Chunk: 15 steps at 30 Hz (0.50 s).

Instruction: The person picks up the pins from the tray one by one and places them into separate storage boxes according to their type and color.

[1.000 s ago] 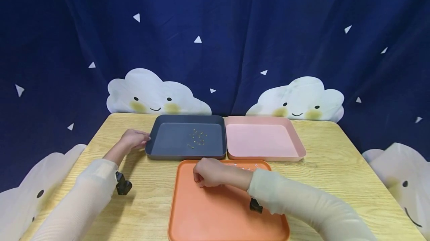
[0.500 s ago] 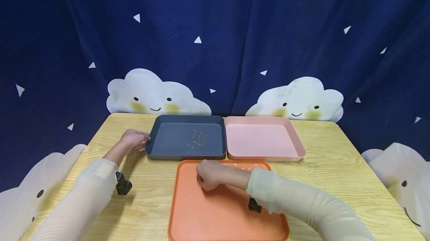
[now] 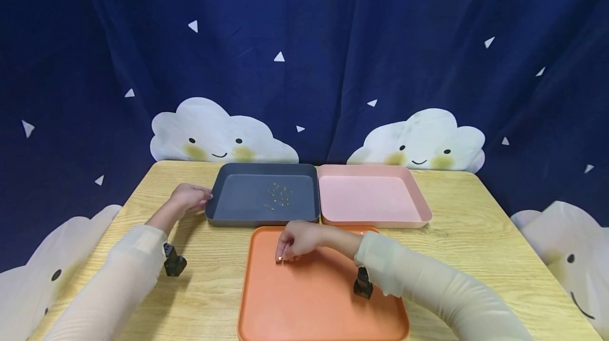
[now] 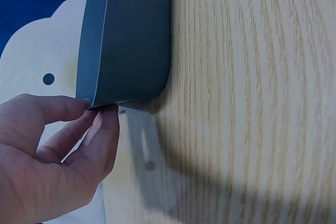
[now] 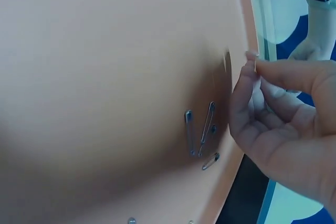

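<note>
Safety pins (image 5: 201,137) near right hand (image 5: 278,119) show only from the wrist.

We see a big dark blue curtain (image 3: 304,55) hanging behind everything, with little white triangles on it. Smiling white clouds with yellow cheeks (image 3: 221,132) sit along the bottom of it. In front stands a light wooden table (image 3: 466,235) with wavy lines in the wood.

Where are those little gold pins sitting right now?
In the head view, the small gold safety pins lie clustered inside the dark grey rectangular tray, left of the pink tray and behind the orange tray.
</note>
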Each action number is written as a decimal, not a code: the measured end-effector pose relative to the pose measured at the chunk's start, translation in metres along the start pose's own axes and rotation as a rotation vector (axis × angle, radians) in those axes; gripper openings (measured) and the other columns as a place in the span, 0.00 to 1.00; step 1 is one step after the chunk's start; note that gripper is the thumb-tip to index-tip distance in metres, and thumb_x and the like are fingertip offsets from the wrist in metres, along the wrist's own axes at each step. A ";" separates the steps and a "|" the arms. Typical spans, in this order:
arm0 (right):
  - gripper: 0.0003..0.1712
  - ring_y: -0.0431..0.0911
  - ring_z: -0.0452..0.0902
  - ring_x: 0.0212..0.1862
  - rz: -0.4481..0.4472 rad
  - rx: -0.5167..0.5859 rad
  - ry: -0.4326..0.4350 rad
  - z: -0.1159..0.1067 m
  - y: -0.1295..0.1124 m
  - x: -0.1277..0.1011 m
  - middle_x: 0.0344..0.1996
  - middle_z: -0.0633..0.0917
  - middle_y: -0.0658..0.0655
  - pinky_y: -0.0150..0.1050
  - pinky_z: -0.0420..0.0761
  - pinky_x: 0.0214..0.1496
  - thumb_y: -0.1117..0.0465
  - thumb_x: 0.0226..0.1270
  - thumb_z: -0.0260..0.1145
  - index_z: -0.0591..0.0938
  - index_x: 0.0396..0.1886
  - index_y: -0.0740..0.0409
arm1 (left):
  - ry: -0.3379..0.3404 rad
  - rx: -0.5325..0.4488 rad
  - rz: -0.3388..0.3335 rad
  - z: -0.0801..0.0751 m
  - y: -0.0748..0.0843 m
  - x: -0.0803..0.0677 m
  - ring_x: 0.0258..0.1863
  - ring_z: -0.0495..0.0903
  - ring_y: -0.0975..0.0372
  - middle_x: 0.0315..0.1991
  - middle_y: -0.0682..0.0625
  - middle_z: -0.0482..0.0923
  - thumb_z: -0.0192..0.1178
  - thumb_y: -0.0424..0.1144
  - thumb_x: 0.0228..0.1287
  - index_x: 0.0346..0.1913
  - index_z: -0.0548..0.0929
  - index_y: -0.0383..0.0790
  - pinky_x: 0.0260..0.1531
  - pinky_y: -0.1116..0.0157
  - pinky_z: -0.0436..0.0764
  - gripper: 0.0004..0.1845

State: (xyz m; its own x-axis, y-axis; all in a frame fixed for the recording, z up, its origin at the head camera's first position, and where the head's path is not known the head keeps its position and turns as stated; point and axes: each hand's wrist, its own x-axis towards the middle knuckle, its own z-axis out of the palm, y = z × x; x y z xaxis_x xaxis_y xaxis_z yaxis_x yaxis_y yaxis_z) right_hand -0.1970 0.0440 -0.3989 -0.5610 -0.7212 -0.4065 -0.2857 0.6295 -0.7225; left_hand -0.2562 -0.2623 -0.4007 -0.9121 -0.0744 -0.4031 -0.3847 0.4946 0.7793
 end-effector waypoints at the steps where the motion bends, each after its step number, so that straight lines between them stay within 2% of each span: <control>1: 0.08 0.36 0.76 0.23 0.015 0.048 -0.007 0.000 0.001 0.000 0.30 0.88 0.66 0.25 0.81 0.28 0.75 0.60 0.61 0.86 0.35 0.69 | 0.001 0.001 -0.002 0.000 0.000 0.000 0.34 0.80 0.71 0.64 0.30 0.69 0.52 0.34 0.67 0.64 0.70 0.25 0.53 0.64 0.84 0.25; 4: 0.08 0.38 0.79 0.24 0.085 0.207 -0.019 -0.001 0.004 0.002 0.29 0.88 0.67 0.31 0.87 0.33 0.75 0.61 0.61 0.85 0.36 0.72 | 0.004 0.009 -0.009 0.000 0.001 -0.001 0.35 0.80 0.70 0.65 0.30 0.69 0.52 0.34 0.67 0.64 0.70 0.25 0.54 0.64 0.84 0.25; 8: 0.09 0.40 0.81 0.25 0.172 0.373 -0.020 -0.002 0.006 0.003 0.24 0.87 0.60 0.35 0.89 0.36 0.73 0.64 0.60 0.84 0.38 0.74 | 0.008 0.015 -0.013 -0.001 0.001 -0.001 0.37 0.81 0.69 0.65 0.30 0.69 0.52 0.35 0.68 0.64 0.70 0.26 0.54 0.64 0.83 0.25; 11: 0.10 0.40 0.81 0.25 0.196 0.434 -0.015 -0.001 0.008 0.004 0.23 0.87 0.56 0.36 0.89 0.36 0.73 0.65 0.58 0.84 0.40 0.74 | 0.012 0.006 -0.012 -0.001 0.002 -0.001 0.35 0.80 0.70 0.64 0.30 0.69 0.52 0.34 0.67 0.64 0.70 0.25 0.53 0.65 0.84 0.25; 15: 0.09 0.40 0.82 0.26 0.198 0.455 -0.014 0.000 0.010 0.005 0.27 0.88 0.60 0.36 0.89 0.37 0.73 0.64 0.59 0.83 0.40 0.75 | 0.007 -0.005 -0.010 0.000 0.002 -0.001 0.32 0.80 0.72 0.64 0.30 0.69 0.52 0.34 0.67 0.64 0.70 0.24 0.50 0.66 0.85 0.25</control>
State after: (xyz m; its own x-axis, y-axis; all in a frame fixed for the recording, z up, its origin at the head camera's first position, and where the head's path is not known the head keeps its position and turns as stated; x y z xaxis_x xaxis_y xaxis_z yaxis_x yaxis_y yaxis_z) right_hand -0.2023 0.0464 -0.4083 -0.5591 -0.6064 -0.5654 0.1952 0.5665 -0.8006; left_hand -0.2559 -0.2616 -0.3987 -0.9091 -0.0853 -0.4077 -0.3947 0.4894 0.7776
